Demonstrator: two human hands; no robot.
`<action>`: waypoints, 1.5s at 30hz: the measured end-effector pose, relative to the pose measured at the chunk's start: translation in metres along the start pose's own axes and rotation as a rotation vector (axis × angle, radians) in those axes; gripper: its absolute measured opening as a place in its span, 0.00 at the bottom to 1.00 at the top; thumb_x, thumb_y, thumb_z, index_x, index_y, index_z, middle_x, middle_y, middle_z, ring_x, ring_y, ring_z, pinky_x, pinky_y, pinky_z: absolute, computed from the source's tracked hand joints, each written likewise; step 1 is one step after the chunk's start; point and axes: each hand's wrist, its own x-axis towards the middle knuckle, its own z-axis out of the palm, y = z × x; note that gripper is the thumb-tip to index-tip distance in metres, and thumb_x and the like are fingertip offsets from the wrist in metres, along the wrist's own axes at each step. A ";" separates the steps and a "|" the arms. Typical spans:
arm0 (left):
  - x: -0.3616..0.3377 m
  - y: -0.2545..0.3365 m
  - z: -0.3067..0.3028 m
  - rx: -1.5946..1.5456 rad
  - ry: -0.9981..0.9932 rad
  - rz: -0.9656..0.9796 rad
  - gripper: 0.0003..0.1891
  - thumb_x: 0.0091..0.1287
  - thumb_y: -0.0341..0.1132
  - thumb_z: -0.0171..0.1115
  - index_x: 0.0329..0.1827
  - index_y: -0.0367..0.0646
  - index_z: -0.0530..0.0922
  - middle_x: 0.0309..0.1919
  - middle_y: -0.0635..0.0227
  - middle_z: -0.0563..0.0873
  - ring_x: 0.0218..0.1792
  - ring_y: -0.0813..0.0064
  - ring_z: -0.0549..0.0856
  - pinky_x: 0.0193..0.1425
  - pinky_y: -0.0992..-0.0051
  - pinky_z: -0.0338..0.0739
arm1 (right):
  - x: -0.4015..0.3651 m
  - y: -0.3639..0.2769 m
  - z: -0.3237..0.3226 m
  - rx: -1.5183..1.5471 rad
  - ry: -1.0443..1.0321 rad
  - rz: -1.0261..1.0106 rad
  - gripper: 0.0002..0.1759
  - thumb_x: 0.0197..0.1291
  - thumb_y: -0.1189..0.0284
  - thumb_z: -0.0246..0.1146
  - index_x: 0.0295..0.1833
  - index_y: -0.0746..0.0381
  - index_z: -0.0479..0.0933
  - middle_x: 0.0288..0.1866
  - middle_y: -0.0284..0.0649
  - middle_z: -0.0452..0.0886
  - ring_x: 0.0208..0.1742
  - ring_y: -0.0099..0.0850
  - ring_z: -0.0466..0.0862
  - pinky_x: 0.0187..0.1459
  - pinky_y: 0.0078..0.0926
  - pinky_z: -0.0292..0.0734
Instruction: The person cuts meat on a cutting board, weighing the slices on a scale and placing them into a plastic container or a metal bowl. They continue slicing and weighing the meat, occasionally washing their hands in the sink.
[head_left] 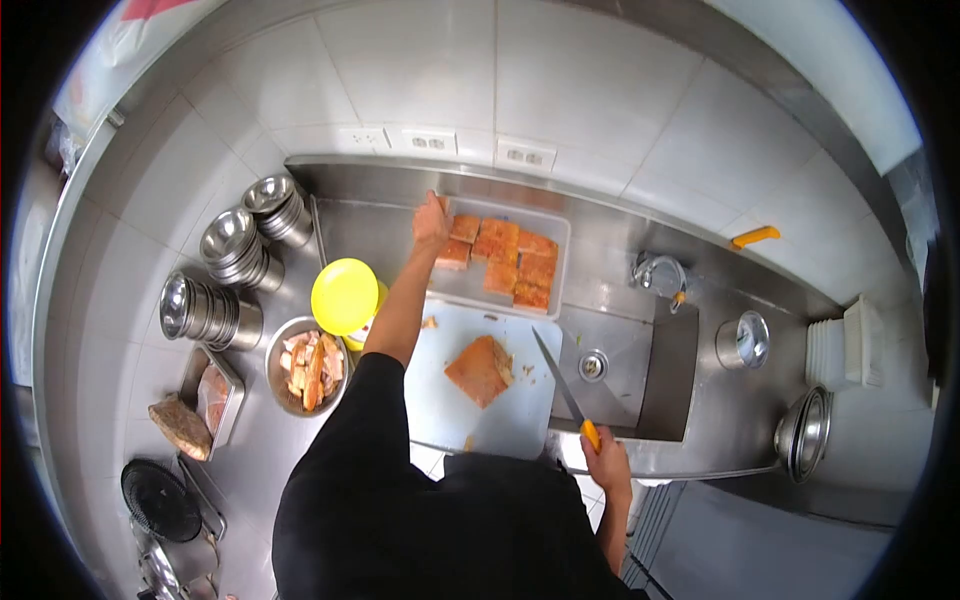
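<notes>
My right hand (607,462) is wrapped round the yellow handle of a long kitchen knife (560,377), its blade angled up and left over the sink's near-left edge. At the back, my left hand (431,222) is closed at the left end of a translucent plastic tray (470,287), with an orange-brown edge of a meat piece at its fingers. Several square slabs of orange-skinned meat, apparently pork belly (497,240), lie in that tray. One larger slab (480,371) sits on the white cutting board (430,385), with small scraps beside it.
A steel sink (620,385) with a tap (660,270) is to the right. Left of the board are a yellow lid (345,297), a bowl of meat strips (312,370) and stacked steel pots (235,248). A pot (742,342) stands far right.
</notes>
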 end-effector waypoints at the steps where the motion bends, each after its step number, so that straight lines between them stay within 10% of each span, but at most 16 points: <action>1: 0.004 0.003 0.005 0.067 -0.005 0.007 0.22 0.72 0.48 0.65 0.54 0.37 0.76 0.43 0.41 0.89 0.47 0.41 0.89 0.53 0.49 0.85 | -0.001 -0.004 0.000 0.018 0.000 -0.005 0.22 0.68 0.59 0.68 0.54 0.67 0.79 0.37 0.63 0.86 0.42 0.63 0.86 0.43 0.56 0.81; 11: 0.009 -0.013 0.062 0.273 0.231 0.148 0.12 0.73 0.42 0.63 0.53 0.50 0.76 0.53 0.63 0.80 0.53 0.62 0.85 0.42 0.64 0.91 | -0.003 -0.020 -0.007 -0.025 -0.050 0.030 0.23 0.66 0.56 0.68 0.56 0.63 0.80 0.38 0.62 0.87 0.44 0.64 0.86 0.47 0.58 0.82; 20: -0.035 -0.035 0.090 0.498 0.128 0.316 0.32 0.74 0.49 0.60 0.75 0.39 0.70 0.70 0.54 0.74 0.64 0.59 0.78 0.69 0.61 0.72 | -0.010 -0.017 -0.017 -0.086 -0.025 0.008 0.22 0.67 0.58 0.68 0.55 0.64 0.79 0.39 0.61 0.87 0.43 0.63 0.86 0.46 0.57 0.81; 23: -0.058 -0.027 0.082 0.564 0.320 0.291 0.28 0.73 0.45 0.62 0.71 0.37 0.73 0.65 0.58 0.78 0.62 0.63 0.79 0.65 0.65 0.74 | -0.016 -0.011 -0.010 -0.069 0.015 0.015 0.20 0.67 0.59 0.68 0.53 0.65 0.79 0.39 0.61 0.87 0.44 0.63 0.86 0.45 0.57 0.81; 26: -0.031 -0.034 0.070 0.569 -0.093 0.318 0.20 0.72 0.42 0.59 0.63 0.45 0.79 0.60 0.65 0.82 0.65 0.68 0.78 0.64 0.65 0.73 | -0.018 -0.007 -0.006 -0.094 0.008 -0.012 0.20 0.67 0.59 0.68 0.54 0.64 0.79 0.39 0.61 0.87 0.43 0.64 0.86 0.44 0.58 0.81; 30: -0.017 -0.041 0.026 0.649 -0.164 0.577 0.14 0.72 0.36 0.57 0.59 0.50 0.80 0.57 0.67 0.83 0.61 0.67 0.83 0.61 0.65 0.75 | -0.018 -0.018 -0.014 -0.120 -0.031 -0.050 0.21 0.67 0.58 0.68 0.53 0.64 0.80 0.38 0.61 0.87 0.43 0.63 0.86 0.44 0.56 0.81; 38: -0.019 -0.086 0.117 0.311 0.008 0.493 0.16 0.75 0.34 0.51 0.63 0.46 0.74 0.57 0.55 0.82 0.49 0.56 0.89 0.60 0.57 0.79 | -0.013 -0.009 0.001 -0.076 0.040 -0.006 0.19 0.68 0.60 0.68 0.52 0.64 0.80 0.37 0.59 0.86 0.41 0.64 0.86 0.42 0.57 0.80; 40: -0.029 -0.061 0.072 0.210 -0.239 0.330 0.17 0.74 0.36 0.55 0.63 0.42 0.73 0.55 0.52 0.82 0.51 0.51 0.86 0.60 0.52 0.79 | -0.026 -0.007 -0.001 -0.090 -0.021 0.012 0.18 0.69 0.60 0.67 0.52 0.65 0.79 0.36 0.60 0.86 0.40 0.64 0.85 0.41 0.57 0.80; 43: -0.094 -0.020 -0.020 0.066 0.035 0.470 0.20 0.72 0.42 0.61 0.61 0.39 0.73 0.55 0.51 0.82 0.54 0.49 0.84 0.60 0.51 0.79 | -0.020 -0.011 -0.002 -0.095 -0.043 -0.024 0.18 0.69 0.62 0.67 0.52 0.65 0.77 0.35 0.61 0.85 0.39 0.64 0.85 0.40 0.58 0.79; 45: -0.161 -0.011 -0.042 -0.138 -0.128 0.386 0.30 0.65 0.45 0.70 0.64 0.35 0.72 0.57 0.47 0.79 0.57 0.47 0.82 0.64 0.53 0.77 | -0.015 -0.001 0.011 -0.092 -0.062 -0.052 0.17 0.70 0.62 0.66 0.51 0.66 0.77 0.34 0.61 0.85 0.39 0.65 0.85 0.40 0.58 0.78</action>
